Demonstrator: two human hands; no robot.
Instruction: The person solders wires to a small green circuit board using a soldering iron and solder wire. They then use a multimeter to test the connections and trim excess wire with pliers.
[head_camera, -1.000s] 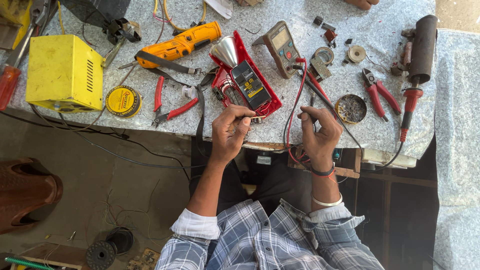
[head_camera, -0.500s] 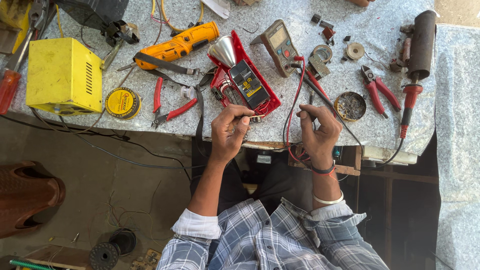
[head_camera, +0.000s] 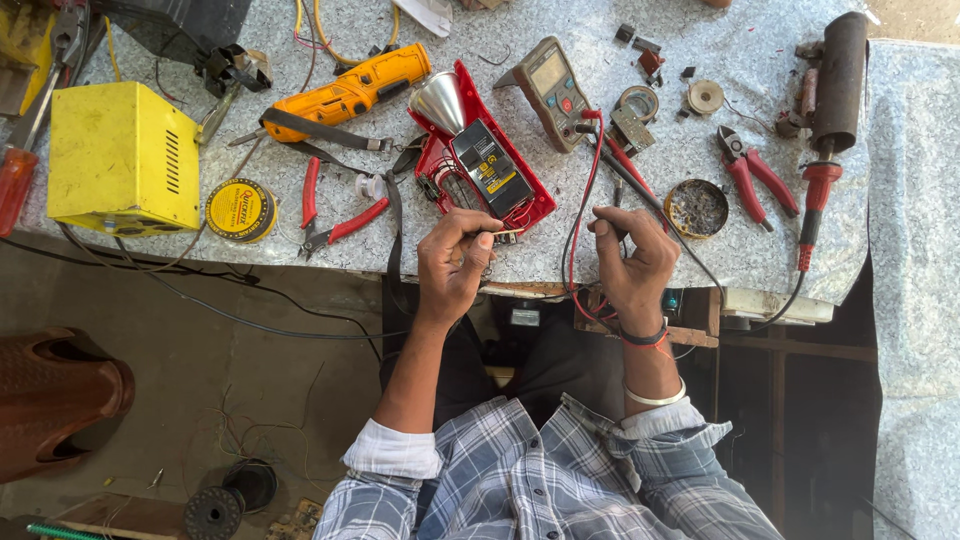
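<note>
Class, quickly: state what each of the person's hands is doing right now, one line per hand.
Left hand: closed, pinching a thin probe tip at the red device.
Right hand: closed around a black test probe.

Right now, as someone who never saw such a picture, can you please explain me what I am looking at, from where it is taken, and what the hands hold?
The picture comes from a camera worn on a person's head, looking straight down at their own two bare hands over a speckled grey worktable.

The left hand pinches a thin metal tool at the edge of an opened red plastic device with a silver cone reflector. The right hand grips a thin probe; red and black leads run from it toward the grey handheld multimeter.

Around them lie a yellow metal box, an orange power tool, red-handled pliers, red-handled cutters, a round yellow tin and a small round dish of dark residue.
</note>
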